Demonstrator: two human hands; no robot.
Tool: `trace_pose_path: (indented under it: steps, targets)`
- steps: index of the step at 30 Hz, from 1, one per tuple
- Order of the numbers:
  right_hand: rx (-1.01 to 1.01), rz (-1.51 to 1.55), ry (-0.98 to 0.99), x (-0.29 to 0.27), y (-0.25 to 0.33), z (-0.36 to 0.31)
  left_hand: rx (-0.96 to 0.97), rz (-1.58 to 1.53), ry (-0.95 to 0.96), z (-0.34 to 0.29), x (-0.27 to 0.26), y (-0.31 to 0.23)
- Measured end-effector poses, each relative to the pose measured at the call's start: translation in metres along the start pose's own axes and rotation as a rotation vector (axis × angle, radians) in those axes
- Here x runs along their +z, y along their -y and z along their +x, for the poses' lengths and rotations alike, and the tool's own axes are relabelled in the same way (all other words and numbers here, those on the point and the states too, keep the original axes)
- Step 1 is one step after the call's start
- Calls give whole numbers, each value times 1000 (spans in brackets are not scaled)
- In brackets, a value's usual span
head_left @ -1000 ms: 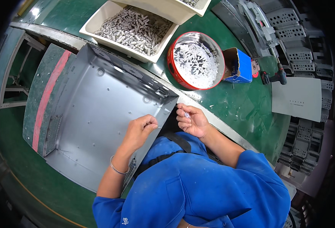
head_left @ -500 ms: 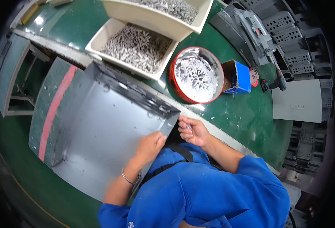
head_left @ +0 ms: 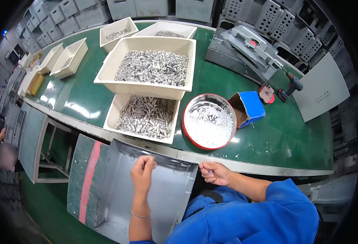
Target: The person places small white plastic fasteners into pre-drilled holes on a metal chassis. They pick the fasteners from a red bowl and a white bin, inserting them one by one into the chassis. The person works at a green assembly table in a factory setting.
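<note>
A grey sheet-metal housing [head_left: 162, 199], shaped like an open shallow box, lies in front of me against the bench edge. Over its inside, near the far wall with holes and fittings, my left hand [head_left: 141, 175] is raised with thumb and fingers pinched together; whatever is between them is too small to make out. At the housing's right far corner, my right hand [head_left: 216, 173] is closed, and a small white piece shows among its curled fingers. Beyond that hand stands a round red tin [head_left: 191, 140] of small white parts.
Two cream bins [head_left: 146, 84] of small metal pins stand stacked past the housing, with more bins behind. A blue carton [head_left: 252, 109], a phone [head_left: 266, 93], a cordless drill [head_left: 291, 86] and a grey metal assembly [head_left: 244, 49] sit rightward. Another person [head_left: 0, 146] is far left.
The view has tilted up, showing more of the bench and room. My left hand has gone from the housing's near right edge to above its inside, toward the far wall. The right hand stays by the corner.
</note>
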State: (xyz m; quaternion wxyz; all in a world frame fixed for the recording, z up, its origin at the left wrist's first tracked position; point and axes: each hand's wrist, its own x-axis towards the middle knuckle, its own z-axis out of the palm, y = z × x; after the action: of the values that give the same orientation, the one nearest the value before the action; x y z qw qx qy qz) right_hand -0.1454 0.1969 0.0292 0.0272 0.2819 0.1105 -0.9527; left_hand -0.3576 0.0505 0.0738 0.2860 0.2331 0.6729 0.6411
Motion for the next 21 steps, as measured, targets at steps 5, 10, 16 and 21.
trace_pose_path:
  steps: [5,10,16,21]
  targets:
    - [8,45,-81,-17,-4,-7,323,216,-33,74,12,-45]
    - [-38,126,-171,-38,2,-19,444,401,-10,147,45,-93]
    - [-193,99,-340,-60,27,-29,492,657,151,225,80,-92]
    - [-435,-264,-604,-104,50,-29,435,924,257,272,108,-74]
